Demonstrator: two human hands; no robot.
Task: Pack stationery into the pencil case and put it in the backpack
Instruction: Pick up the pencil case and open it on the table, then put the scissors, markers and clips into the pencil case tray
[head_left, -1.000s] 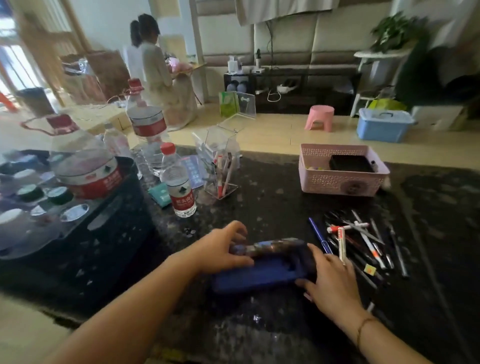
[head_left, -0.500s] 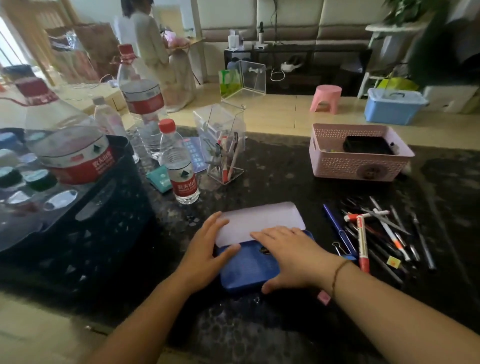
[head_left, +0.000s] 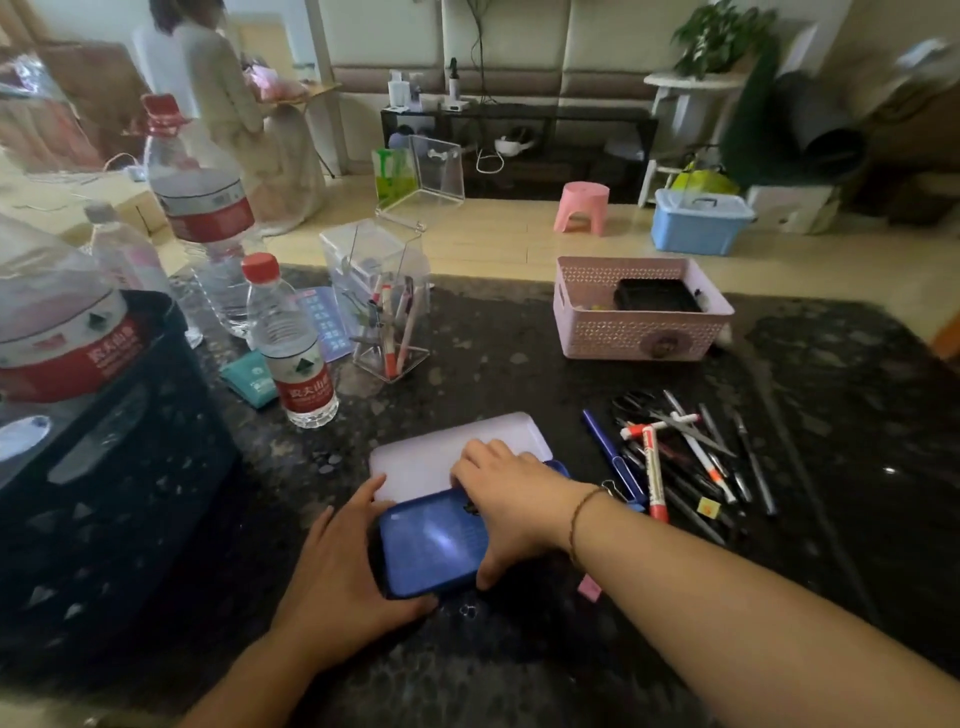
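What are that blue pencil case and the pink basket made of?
The pencil case looks like hard plastic, though coated tin is possible: smooth blue shell with a glossy highlight. The pink basket looks like matte moulded plastic, with regular perforated walls.

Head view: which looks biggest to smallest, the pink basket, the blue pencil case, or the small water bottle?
1. pink basket
2. blue pencil case, partly covered by hands
3. small water bottle
The case lies nearer the camera, so true sizes are unsure.

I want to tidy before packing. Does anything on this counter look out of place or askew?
Yes. The pens and markers lie in a loose, crisscrossed heap right of the open pencil case, and a small pink scrap sits alone on the counter near it.
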